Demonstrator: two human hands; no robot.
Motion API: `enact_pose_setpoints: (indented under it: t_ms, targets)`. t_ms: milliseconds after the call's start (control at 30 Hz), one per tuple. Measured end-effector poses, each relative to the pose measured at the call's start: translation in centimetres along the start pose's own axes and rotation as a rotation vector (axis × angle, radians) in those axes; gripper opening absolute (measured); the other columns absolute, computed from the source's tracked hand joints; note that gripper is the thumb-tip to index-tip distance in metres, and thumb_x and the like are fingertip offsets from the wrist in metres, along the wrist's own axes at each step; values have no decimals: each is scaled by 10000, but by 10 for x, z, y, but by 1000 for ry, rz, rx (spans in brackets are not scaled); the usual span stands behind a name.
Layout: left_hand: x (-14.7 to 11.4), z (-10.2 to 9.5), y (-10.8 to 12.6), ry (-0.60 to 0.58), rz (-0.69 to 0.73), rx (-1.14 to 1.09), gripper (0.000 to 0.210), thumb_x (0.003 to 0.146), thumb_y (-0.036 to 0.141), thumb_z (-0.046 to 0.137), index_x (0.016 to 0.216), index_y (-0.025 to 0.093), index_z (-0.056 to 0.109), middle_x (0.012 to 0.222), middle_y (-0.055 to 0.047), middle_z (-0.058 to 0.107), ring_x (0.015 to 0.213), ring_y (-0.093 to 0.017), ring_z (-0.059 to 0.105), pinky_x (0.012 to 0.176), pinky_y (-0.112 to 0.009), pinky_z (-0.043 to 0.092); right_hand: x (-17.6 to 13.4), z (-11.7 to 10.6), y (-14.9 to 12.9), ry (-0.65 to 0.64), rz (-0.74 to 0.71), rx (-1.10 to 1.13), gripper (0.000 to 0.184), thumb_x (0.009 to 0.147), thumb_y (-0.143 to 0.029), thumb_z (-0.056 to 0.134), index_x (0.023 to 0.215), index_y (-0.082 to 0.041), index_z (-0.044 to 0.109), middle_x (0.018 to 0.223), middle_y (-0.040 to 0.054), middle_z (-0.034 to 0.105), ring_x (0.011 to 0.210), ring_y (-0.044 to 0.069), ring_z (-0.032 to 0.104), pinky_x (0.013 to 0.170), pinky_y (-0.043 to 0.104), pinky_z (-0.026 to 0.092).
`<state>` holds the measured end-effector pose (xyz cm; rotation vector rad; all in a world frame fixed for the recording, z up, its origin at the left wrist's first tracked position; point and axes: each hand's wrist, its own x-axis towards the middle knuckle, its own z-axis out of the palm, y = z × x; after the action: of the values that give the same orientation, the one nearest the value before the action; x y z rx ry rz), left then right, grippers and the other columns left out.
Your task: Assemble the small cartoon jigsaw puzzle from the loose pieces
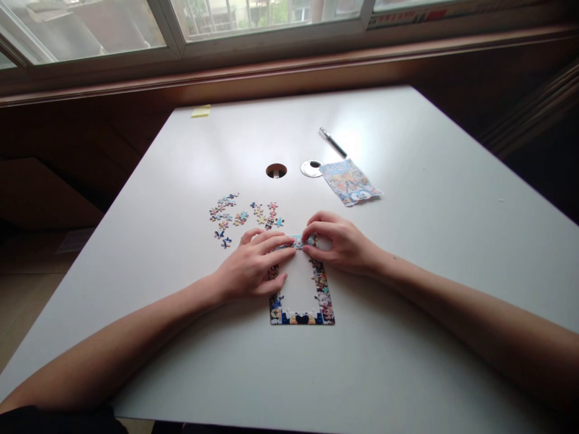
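Note:
A partly assembled jigsaw puzzle frame (323, 289) lies on the white table, with bare tabletop showing inside its border. My left hand (253, 262) rests palm down over its upper left side, fingers stretched out toward the light blue top strip. My right hand (337, 241) is at the top right corner, its thumb and bent fingers closed on a jigsaw piece in that strip. The fingertips partly cover this piece. Beyond my left hand lie several loose jigsaw pieces (221, 214) in small clusters.
A small printed packet (350, 182) lies beyond my right hand. Behind it are a dark pen (333, 143) and a round metallic cover (310, 168). The table has a round cable hole (275, 171). A yellow sticky note (201, 111) is at the far left edge, below the window.

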<state>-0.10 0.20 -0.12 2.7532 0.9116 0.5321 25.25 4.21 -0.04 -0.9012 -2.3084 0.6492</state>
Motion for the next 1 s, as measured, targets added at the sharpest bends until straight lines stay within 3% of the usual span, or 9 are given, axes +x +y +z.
enact_pose_setpoints:
  t_ms: [867,1000]
  targets:
    - [1,-1,1,-2,4,6,417,910,320,522,1314,225,569,1428,-91,560,1336,-265,493,1140,-465,287,-1,1,1,-10,-53,-62,93,852,-203,637,932,-219,682,944,68,578,871,202,571,803,358,487]
    - [0,-1,1,-6,3,9,412,909,318,524,1308,226,569,1426,-90,562,1335,-262,493,1140,-466,285,1,-2,2,24,25,13,144,823,-119,591,911,-195,676,916,48,588,666,126,532,651,290,473]
